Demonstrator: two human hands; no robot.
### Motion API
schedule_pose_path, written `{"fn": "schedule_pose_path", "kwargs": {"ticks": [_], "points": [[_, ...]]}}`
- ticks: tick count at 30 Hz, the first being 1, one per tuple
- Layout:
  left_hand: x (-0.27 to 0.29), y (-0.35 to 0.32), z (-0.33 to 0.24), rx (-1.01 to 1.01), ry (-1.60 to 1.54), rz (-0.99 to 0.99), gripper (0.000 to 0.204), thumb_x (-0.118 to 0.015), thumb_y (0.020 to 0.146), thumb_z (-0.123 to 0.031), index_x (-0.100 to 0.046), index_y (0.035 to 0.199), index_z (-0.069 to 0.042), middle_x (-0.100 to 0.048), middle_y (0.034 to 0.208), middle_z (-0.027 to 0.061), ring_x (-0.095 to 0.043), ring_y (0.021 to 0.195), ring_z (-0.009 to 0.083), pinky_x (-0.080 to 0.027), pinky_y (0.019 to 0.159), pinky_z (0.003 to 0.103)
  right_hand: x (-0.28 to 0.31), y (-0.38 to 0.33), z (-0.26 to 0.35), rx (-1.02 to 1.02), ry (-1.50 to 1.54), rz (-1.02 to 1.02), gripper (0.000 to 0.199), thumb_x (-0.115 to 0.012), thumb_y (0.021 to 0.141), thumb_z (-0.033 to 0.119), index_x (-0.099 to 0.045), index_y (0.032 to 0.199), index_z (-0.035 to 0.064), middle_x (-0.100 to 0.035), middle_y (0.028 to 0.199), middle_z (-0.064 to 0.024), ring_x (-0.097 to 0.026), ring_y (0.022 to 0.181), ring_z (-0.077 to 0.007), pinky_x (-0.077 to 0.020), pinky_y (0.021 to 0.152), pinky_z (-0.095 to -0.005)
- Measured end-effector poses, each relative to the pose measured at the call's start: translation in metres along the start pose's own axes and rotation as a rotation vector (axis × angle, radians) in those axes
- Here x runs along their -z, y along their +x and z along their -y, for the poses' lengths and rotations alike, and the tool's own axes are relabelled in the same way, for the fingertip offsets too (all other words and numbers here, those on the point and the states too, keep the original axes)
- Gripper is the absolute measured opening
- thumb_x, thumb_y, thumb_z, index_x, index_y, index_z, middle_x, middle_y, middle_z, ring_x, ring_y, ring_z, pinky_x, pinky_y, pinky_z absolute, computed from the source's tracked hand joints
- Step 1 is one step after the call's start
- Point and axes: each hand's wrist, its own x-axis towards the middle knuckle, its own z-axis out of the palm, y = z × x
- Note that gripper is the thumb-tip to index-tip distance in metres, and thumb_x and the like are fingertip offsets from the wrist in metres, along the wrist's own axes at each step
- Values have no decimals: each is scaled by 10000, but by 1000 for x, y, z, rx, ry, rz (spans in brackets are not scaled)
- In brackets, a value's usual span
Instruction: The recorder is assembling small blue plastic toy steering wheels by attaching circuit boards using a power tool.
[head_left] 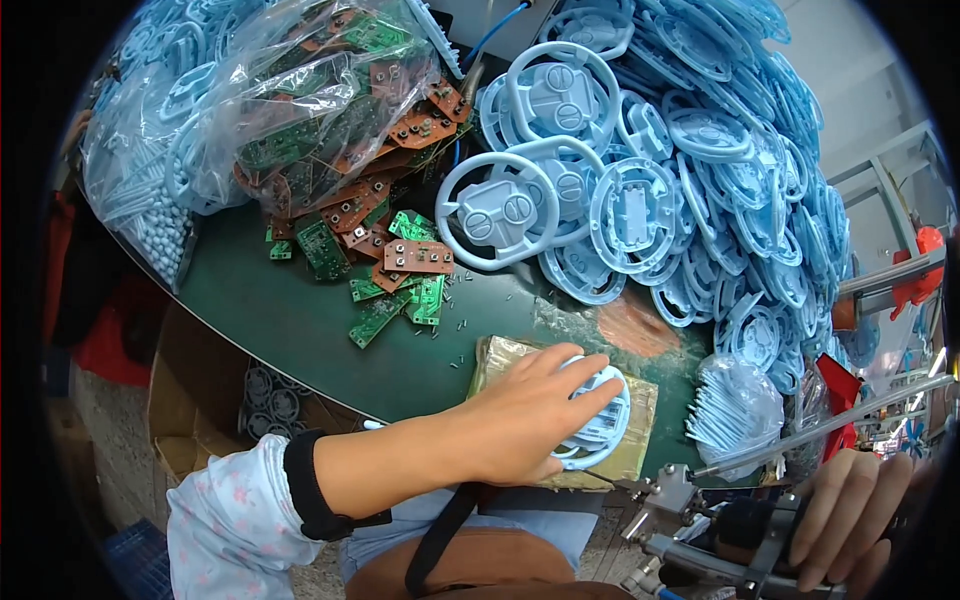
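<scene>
My left hand (535, 410) presses down on a light blue toy steering wheel part (603, 425) that lies on a tan pad (640, 400) at the near edge of the green table (290, 310). My right hand (850, 520) grips a metal powered screwdriver tool (700, 545) at the lower right, just beside the pad. A large heap of light blue wheel parts (680, 170) rises behind the pad. Green and brown circuit boards (390, 260) lie scattered to the left of the heap.
A clear bag of circuit boards (320, 90) and a bag of blue plastic parts (140, 190) sit at the back left. A small bag of pale blue pins (735, 405) lies right of the pad. A cardboard box (200, 400) holds dark wheels below the table edge.
</scene>
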Motion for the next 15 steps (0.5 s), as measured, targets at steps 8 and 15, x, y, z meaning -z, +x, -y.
{"fn": "schedule_pose_path", "kwargs": {"ticks": [8, 15], "points": [[1, -3, 2, 8, 14, -12, 878, -800, 637, -128, -383, 1407, -57, -363, 1435, 206, -362, 1293, 422, -345, 1061, 495, -6, -18, -28, 76, 77, -199, 724, -624, 877, 43, -236, 1451, 251, -550, 676, -76, -591, 559, -200, -506, 537, -340], [0, 1, 1, -12, 8, -26, 878, -801, 625, -122, -388, 1396, -46, -370, 1424, 208, -367, 1288, 417, -350, 1057, 485, 94, -27, 1, -82, 114, 376, 170, -698, 860, 123, -610, 843, -21, -661, 765, -109, -694, 709, -191, -606, 701, -245]]}}
